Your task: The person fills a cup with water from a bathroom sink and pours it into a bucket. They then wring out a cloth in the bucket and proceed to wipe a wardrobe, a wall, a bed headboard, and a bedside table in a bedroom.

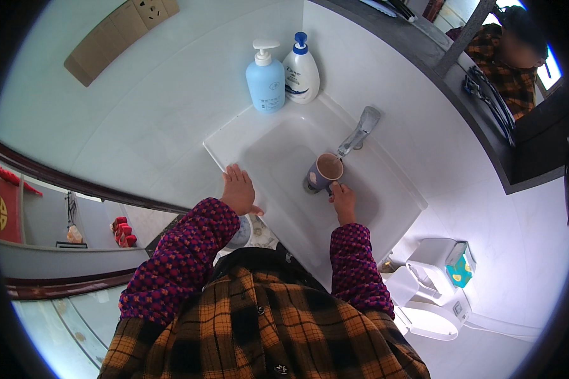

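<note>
My right hand grips the handle of a purple mug with a light pattern, held upright in the white washbasin. The mug's mouth is just under the spout of the chrome faucet, and a thin stream of water seems to run into it. My left hand rests on the basin's near left rim, fingers apart, holding nothing. Liquid shows inside the mug, but its level is hard to tell. The basin's drain is partly hidden behind the mug.
A light blue pump bottle and a white Dove pump bottle stand at the basin's back corner. A dark shelf with a mirror runs along the right wall. A white toilet stands at the lower right, and a bucket is below my left hand.
</note>
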`<act>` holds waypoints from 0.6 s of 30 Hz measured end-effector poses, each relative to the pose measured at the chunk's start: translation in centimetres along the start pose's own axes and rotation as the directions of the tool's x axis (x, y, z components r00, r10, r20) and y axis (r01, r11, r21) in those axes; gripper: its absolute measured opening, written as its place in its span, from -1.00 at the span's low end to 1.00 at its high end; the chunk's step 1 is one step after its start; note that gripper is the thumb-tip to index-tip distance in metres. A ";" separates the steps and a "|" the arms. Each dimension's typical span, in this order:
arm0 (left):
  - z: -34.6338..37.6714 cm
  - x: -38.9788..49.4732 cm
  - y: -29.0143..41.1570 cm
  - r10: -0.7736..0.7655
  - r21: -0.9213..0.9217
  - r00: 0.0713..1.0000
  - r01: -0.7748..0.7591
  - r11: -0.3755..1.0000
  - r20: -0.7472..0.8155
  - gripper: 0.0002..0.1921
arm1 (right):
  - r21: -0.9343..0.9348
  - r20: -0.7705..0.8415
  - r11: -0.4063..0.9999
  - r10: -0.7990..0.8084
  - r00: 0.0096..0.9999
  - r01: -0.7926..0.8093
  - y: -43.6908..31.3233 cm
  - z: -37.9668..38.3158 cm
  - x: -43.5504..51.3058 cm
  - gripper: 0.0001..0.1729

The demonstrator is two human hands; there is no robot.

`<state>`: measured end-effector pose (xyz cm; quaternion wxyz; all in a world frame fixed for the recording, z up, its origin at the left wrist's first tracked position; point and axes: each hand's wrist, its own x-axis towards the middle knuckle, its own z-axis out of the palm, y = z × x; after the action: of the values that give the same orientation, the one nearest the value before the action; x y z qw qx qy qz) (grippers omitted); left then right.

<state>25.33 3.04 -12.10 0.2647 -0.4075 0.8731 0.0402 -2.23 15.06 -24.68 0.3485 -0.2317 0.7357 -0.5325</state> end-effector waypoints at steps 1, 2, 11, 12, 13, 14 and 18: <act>0.0 0.0 0.0 -0.011 -0.005 1.000 0.011 1.000 -0.009 0.34 | -0.001 0.003 1.000 -0.006 1.000 0.006 0.0 0.0 0.0 -0.54; 0.1 0.0 0.0 0.000 -0.001 1.000 0.000 1.000 -0.002 0.34 | -0.006 -0.006 1.000 0.008 1.000 -0.008 0.1 0.0 0.1 -0.54; 0.2 0.1 0.0 0.008 0.013 1.000 -0.007 1.000 -0.014 0.35 | -0.061 -0.011 0.998 -0.010 1.000 0.009 0.0 -0.1 0.0 -0.55; 0.2 -0.1 0.0 0.013 0.013 1.000 -0.013 1.000 -0.020 0.35 | -0.053 -0.001 0.998 -0.018 1.000 0.018 -0.1 -0.1 0.0 -0.55; 0.2 -0.1 0.1 0.002 0.027 0.999 -0.001 1.000 -0.047 0.35 | -0.042 -0.001 0.999 -0.017 1.000 0.017 -0.1 -0.2 0.0 -0.55; 0.0 -0.1 0.0 0.012 0.026 0.999 -0.011 1.000 -0.030 0.32 | -0.032 -0.001 0.999 -0.002 1.000 0.002 -0.2 -0.2 0.0 -0.55; -2.7 0.6 -0.4 0.023 0.016 0.988 -0.026 1.000 0.156 0.18 | -0.084 0.008 0.996 -0.022 1.000 0.022 -0.2 -0.4 0.0 -0.56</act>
<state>24.13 1.62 -10.06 0.3350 -0.3901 0.8550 0.0674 -2.54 15.21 -24.45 0.3352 -0.2561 0.7537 -0.5040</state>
